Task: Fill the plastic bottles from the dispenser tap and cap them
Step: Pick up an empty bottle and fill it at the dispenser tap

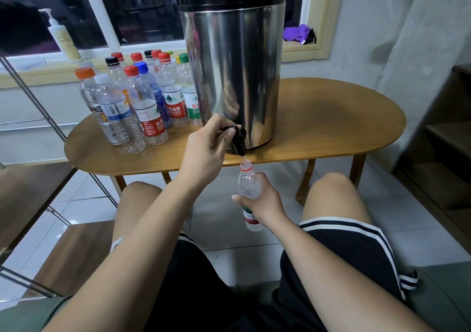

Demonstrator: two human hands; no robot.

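Between the knees, over the tiled floor (pixel 229 232), the right hand (pixel 266 202) is gripping an uncapped bottle (pixel 247 185) around its middle. It is holding the bottle just off the desk's (pixel 318 132) near edge, mouth under the black tap (pixel 240 144). The left hand (pixel 206 148) is curling its fingers over the tap's lever (pixel 230 128). The steel dispenser (pixel 229 63) is standing at that edge, and capped bottles (pixel 142 102) are crowding the desk's left end.

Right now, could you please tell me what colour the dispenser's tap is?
Black. The tap, gripped by the left hand, shows best in the head view.
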